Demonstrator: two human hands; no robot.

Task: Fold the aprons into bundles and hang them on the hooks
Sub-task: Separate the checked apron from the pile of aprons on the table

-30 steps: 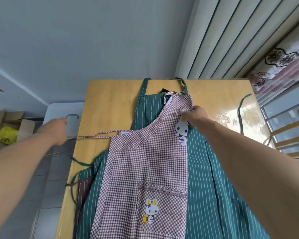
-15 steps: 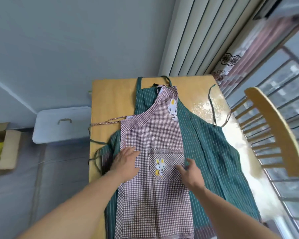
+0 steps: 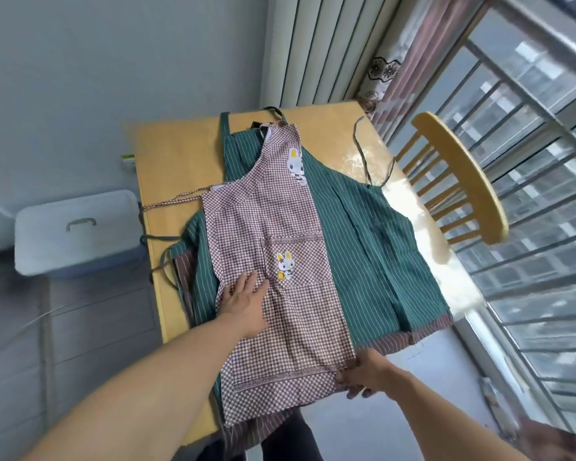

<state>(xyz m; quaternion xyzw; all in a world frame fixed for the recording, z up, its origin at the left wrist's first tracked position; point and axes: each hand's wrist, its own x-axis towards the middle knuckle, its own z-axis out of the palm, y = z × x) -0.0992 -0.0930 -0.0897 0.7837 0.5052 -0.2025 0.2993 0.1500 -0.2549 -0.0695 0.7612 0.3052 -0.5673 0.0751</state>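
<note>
Checked apron [image 3: 273,234] under flat left hand [image 3: 245,302]; right hand [image 3: 363,372] pinches its hem corner

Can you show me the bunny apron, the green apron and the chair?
bunny apron [image 3: 273,207]: head view, checked chest panel.
green apron [image 3: 363,234]: head view, striped right half.
chair [image 3: 469,171]: head view, curved top rail.

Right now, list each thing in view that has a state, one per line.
checked apron: folded in half lengthwise, flat on the green apron
green striped apron: spread flat on the table, hem overhanging
left hand: open, pressing flat on the checked apron
right hand: pinching the checked apron's bottom corner
table: bearing the aprons
storage box: lid on
chair: unoccupied, beside the table
</note>
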